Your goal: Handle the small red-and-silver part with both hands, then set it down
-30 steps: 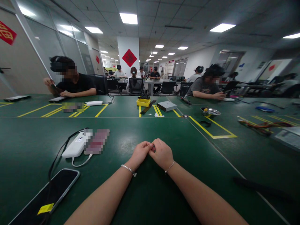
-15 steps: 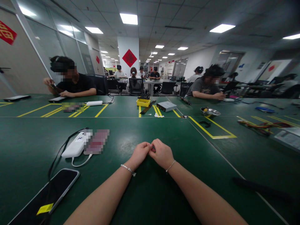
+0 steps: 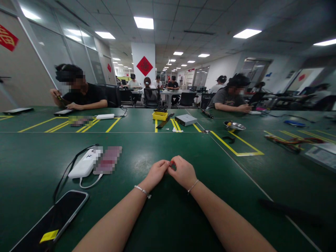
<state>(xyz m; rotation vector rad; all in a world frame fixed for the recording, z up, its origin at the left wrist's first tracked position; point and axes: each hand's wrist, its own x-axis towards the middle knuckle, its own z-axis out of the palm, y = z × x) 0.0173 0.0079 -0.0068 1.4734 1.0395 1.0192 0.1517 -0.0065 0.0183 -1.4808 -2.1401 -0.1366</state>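
My left hand point(image 3: 157, 172) and my right hand point(image 3: 183, 170) meet over the green table point(image 3: 126, 213), their fingertips touching. Both are closed in a pinch. A bit of something small and reddish point(image 3: 172, 163) shows between the fingers; most of it is hidden, so its kind cannot be made out. A thin bracelet circles each wrist. To the left of my hands lies a white power bank point(image 3: 84, 163) with a white cable, beside a blurred pinkish flat thing point(image 3: 108, 160).
A phone point(image 3: 52, 218) with a yellow tag lies at the near left. Farther off are a yellow tray point(image 3: 160, 116), a grey box point(image 3: 186, 120), a metal bowl point(image 3: 237, 126) and bundled wires point(image 3: 288, 142). Two people sit across the table, and others work behind.
The fingers of my right hand have shifted slightly, and a reddish bit now shows between the fingertips. Both hands stay in nearly the same place.
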